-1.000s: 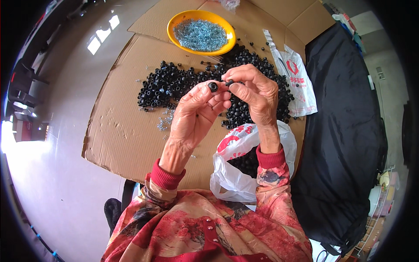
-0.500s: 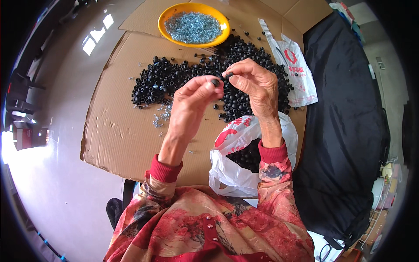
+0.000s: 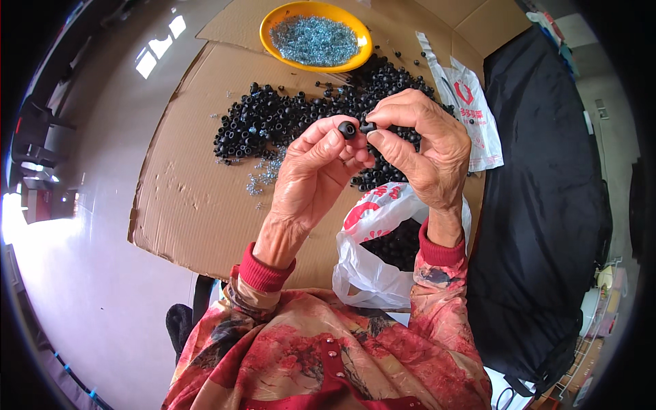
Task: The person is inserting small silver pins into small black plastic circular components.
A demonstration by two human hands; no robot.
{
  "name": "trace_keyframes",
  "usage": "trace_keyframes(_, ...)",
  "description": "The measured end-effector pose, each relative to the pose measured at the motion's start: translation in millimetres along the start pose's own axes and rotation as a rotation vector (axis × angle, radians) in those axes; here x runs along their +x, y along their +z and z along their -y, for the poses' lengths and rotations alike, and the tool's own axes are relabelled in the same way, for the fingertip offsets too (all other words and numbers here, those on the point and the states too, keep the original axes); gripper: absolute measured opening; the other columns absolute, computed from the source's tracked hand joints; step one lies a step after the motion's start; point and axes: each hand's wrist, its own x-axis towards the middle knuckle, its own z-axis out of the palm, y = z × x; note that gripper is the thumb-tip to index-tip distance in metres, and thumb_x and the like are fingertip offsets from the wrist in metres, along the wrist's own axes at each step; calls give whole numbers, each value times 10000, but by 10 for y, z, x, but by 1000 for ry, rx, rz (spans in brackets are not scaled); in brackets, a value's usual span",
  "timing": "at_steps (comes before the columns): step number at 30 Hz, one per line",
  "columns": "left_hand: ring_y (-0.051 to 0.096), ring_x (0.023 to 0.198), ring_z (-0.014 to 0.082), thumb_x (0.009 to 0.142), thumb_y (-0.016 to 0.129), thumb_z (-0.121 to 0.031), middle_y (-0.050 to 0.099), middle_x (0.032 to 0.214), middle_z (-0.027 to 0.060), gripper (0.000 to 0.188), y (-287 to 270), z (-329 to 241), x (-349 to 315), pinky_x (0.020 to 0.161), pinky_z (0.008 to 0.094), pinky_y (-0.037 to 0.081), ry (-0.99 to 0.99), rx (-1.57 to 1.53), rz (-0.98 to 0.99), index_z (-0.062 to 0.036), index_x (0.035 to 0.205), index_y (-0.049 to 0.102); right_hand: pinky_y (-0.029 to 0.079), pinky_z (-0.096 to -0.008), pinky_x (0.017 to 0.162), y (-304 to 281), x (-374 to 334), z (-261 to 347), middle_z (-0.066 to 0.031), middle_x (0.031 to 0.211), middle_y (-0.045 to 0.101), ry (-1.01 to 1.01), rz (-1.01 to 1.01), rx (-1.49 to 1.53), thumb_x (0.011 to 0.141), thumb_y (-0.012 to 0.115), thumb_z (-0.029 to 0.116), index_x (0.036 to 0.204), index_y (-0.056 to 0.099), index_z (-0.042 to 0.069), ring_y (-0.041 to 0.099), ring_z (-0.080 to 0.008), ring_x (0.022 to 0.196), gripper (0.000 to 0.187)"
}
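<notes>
Left hand (image 3: 311, 179) pinches a black cap (image 3: 347, 129), right hand (image 3: 422, 149) grips a small black piece (image 3: 368, 127) beside it — mid-assembly, careful lining-up needed next.

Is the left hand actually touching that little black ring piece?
Touching. The head view shows the left hand pinching the small black ring piece between thumb and fingertip, raised above the pile of black pieces on the cardboard.

The cap (image 3: 347, 129) I hold is smooth black plastic. The cardboard (image 3: 184, 198) is rough and brown. The screws (image 3: 314, 39) are shiny metal. The bag (image 3: 372, 273) is thin, glossy plastic.
</notes>
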Motion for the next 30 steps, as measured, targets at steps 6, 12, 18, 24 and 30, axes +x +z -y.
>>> trace_keyframes(6,600,773,179,856,571,-103,615,881,95,185,42,-24,-13,771,340,501,62,53,-39,1,1009,580,459,-282,632,21,30,41,-71,744,612,-44,9,-103,681,680,14,802,623,32,579,-183,688,135)
trace_keyframes(12,617,793,190,833,593,-70,624,921,105,183,25,-13,-20,771,330,510,88,79,-56,5,1000,584,446,-290,635,44,37,60,-61,726,611,-20,16,-148,670,698,30,779,616,37,558,-185,674,137)
trace_keyframes(18,618,795,190,819,607,-52,623,928,107,185,20,3,-15,760,320,521,81,96,-89,10,992,585,439,-311,665,44,42,75,-58,703,604,-28,45,-202,666,702,30,768,616,39,555,-197,655,134)
trace_keyframes(24,613,777,187,829,606,-84,623,910,110,196,27,19,-5,757,317,520,100,155,-119,17,995,584,430,-313,666,35,38,53,-49,667,586,-18,42,-249,673,694,44,749,612,50,543,-197,613,111)
trace_keyframes(30,607,766,186,882,535,-140,624,878,114,210,55,2,-23,766,363,510,2,77,-67,24,1007,573,430,-308,644,-23,62,89,-49,653,581,41,87,-228,677,697,64,738,616,49,537,-189,630,103)
